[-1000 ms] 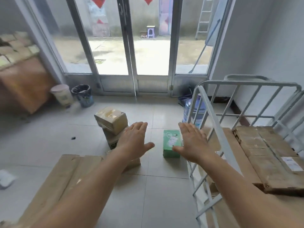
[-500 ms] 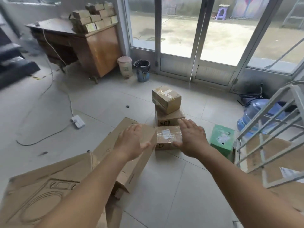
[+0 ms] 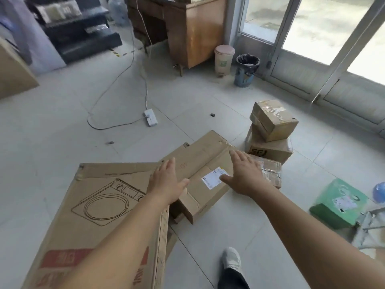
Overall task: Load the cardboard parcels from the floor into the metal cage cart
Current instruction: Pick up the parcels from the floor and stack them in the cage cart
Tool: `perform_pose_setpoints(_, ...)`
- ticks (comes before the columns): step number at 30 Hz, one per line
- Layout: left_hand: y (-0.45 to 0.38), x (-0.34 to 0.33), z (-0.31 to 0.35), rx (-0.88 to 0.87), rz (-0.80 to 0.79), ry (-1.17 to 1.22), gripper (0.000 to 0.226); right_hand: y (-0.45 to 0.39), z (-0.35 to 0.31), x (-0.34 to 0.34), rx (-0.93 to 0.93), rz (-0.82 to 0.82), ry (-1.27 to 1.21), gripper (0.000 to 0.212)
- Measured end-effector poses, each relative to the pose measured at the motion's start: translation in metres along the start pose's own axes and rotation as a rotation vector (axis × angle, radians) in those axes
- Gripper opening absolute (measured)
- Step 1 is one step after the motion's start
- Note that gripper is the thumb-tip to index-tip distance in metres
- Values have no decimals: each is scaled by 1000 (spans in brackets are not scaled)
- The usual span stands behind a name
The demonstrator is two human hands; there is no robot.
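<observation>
Since the earlier frame the view has swung left and down: the cage cart has slid almost out of sight, only a blurred bit of pale metal frame (image 3: 368, 230) showing at the lower right edge, and the long flat box now lies straight ahead.

Both arms reach forward, palms down, fingers spread and empty. The left hand (image 3: 166, 182) hovers over the near end of the long box (image 3: 204, 163); whether it touches the cardboard cannot be told. The right hand (image 3: 242, 174) hangs above the box's far side, its thumb pointing at a white shipping label (image 3: 213, 177). A foot in a white shoe (image 3: 231, 259) stands on the floor below the right arm.

The floor (image 3: 62, 126) is pale grey tile. A large flattened carton (image 3: 100, 207) printed with a washing-machine outline lies at the lower left, its far edge touching the long box. Just right of the right hand sits a small taped parcel (image 3: 270, 172); behind it a brown parcel (image 3: 268, 149) carries a smaller one (image 3: 273, 119), set askew. A green box (image 3: 337, 203) rests well apart to the right.

Farther off, a white power strip (image 3: 150, 117) trails its cord across the tiles toward a wooden desk (image 3: 195, 32). A pink lidded bin (image 3: 224, 59) and a dark-lined bucket (image 3: 246, 69) stand beside glass doors (image 3: 312, 28).
</observation>
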State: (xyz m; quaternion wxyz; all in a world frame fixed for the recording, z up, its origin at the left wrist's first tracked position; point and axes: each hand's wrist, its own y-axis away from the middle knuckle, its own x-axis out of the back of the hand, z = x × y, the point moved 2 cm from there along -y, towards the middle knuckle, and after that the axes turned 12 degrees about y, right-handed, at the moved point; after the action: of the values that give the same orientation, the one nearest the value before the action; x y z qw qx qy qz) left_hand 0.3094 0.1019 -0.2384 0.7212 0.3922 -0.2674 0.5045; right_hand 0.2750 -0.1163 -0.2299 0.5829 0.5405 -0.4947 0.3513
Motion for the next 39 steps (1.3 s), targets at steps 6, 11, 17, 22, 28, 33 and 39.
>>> perform_pose_setpoints(6,-1,-1,-49,309,171,121,86,-57,-44,-9,234,-66,14,87)
perform_pose_setpoints(11,23,-10,-99,567,322,181,87,-88,-99,-28,460,-143,50,88)
perform_pose_setpoints(17,70,-28,-153,851,476,243,87,-112,-165,-64,673,-209,88,93)
perform_pose_setpoints(22,117,-47,-194,1089,555,247,92,-130,-212,-98,738,-247,130,99)
perform_pose_setpoints(28,150,-75,-228,1333,650,405,101,-152,-245,-128,772,-218,240,103)
perform_pose_setpoints(33,160,-97,-242,1318,752,667,109,-172,-258,-146,720,-250,299,109)
perform_pose_setpoints(39,158,-104,-248,1238,965,858,122,-185,-264,-156,691,-238,307,112)
